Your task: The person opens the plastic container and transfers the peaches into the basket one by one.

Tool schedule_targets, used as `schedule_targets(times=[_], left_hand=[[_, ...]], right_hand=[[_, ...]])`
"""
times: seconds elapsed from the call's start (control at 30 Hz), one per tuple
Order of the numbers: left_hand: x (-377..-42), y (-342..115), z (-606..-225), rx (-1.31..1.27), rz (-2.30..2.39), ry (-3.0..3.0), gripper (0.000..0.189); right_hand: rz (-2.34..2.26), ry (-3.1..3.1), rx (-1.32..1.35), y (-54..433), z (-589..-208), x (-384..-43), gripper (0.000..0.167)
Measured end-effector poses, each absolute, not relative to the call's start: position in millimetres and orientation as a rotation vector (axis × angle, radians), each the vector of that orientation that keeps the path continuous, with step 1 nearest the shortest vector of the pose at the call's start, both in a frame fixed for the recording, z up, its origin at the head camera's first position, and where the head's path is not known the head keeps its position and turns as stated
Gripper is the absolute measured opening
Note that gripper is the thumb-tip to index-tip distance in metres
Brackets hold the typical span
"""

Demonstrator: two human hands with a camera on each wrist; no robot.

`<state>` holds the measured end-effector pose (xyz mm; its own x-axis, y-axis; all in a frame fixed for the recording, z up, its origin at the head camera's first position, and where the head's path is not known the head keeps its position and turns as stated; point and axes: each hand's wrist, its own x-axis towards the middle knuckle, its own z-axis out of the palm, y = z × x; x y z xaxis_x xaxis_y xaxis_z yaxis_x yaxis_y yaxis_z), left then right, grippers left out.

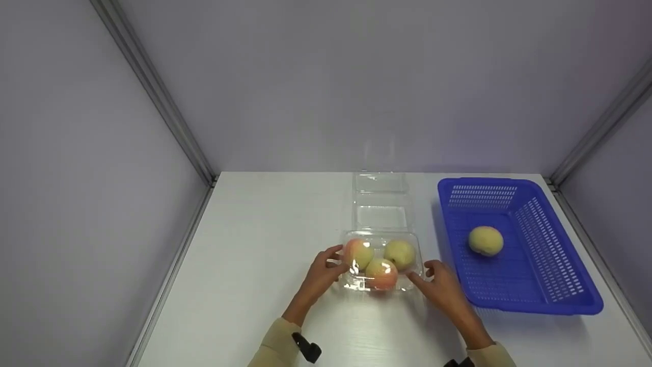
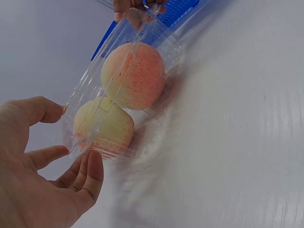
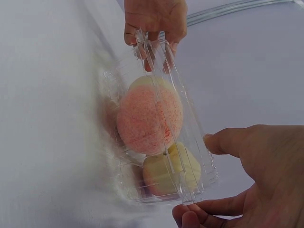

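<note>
A clear plastic clamshell container (image 1: 383,238) stands on the table with its lid down over three yellow-and-red apples (image 1: 382,275). At its left end, my left hand (image 1: 320,275) holds the side, thumb and fingertips spread around the corner in the left wrist view. My right hand (image 1: 442,286) grips the opposite end. In the right wrist view its thumb touches the lid and its fingertips pinch the rim (image 3: 189,197). Through the plastic, a red-speckled apple (image 3: 149,116) and a yellower one (image 3: 171,171) show close up.
Right behind the filled container lies an open clear plastic container (image 1: 382,199), near the back wall. A blue perforated basket (image 1: 530,306) stands on the right with one yellow apple (image 1: 486,241) inside. Grey walls (image 1: 326,92) enclose the white table (image 1: 244,255).
</note>
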<state>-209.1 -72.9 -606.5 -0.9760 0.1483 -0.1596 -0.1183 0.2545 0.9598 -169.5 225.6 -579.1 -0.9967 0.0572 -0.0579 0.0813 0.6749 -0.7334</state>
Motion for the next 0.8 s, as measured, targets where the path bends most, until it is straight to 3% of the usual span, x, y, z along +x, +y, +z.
schedule_targets(times=[0.47,0.8], left_hand=[[-207,-76,-606,0.031,1.782,2.292,0.060],[-205,-75,-606,-0.033,1.780,2.260,0.060]], right_hand=[[-1.195,3.041,-0.029,212,-574,-169,0.054],[-1.079,3.354,-0.356,184,-573,-173,0.044]])
